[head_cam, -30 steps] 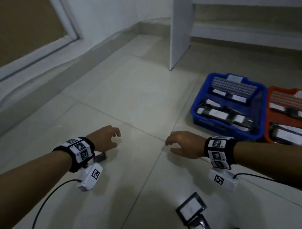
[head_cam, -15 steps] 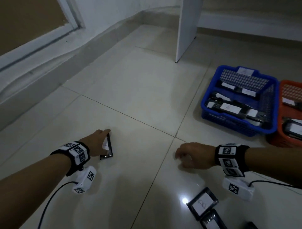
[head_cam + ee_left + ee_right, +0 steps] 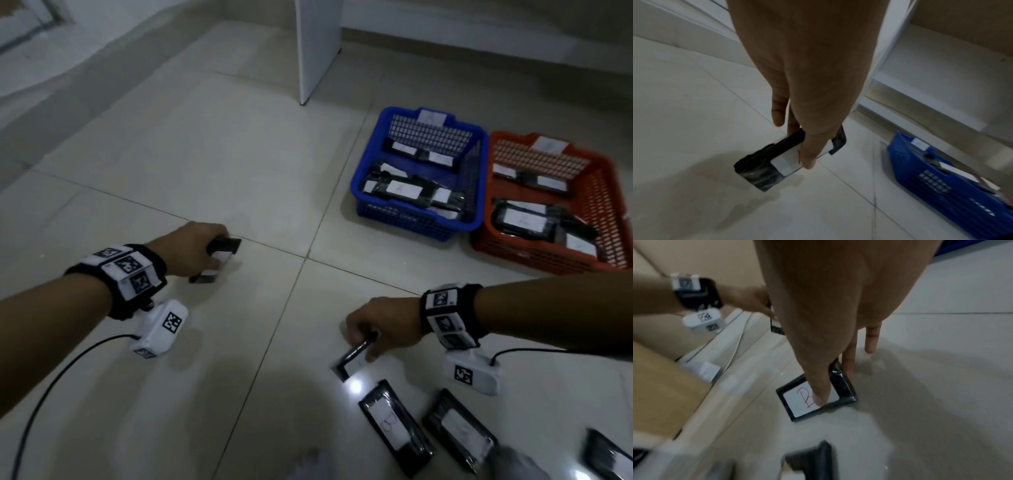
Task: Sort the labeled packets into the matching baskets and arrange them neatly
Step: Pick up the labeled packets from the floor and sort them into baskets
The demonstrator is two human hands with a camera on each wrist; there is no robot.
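Observation:
My left hand [image 3: 209, 255] pinches a black packet [image 3: 222, 249] with a white label, thumb on the label [image 3: 786, 160], and the packet [image 3: 764, 172] is tilted up above the floor tiles. My right hand [image 3: 363, 340] grips another black packet [image 3: 354, 359] by one end. That packet's label shows a red B [image 3: 804, 396]; its far end rests at or close to the floor. The blue basket [image 3: 404, 216] and the orange basket [image 3: 548, 260] stand side by side at the right, each with a label card on its rim and several labeled packets inside.
Three more black packets lie on the floor near me: one marked B [image 3: 394, 426], one beside it [image 3: 459, 430], and one at the right edge [image 3: 608, 457]. A white panel [image 3: 318, 51] stands behind the baskets. A cable [image 3: 51, 383] trails from my left wrist.
My left hand has closed on its packet and tilted it up from the floor. My right hand has moved nearer me and taken hold of the B packet.

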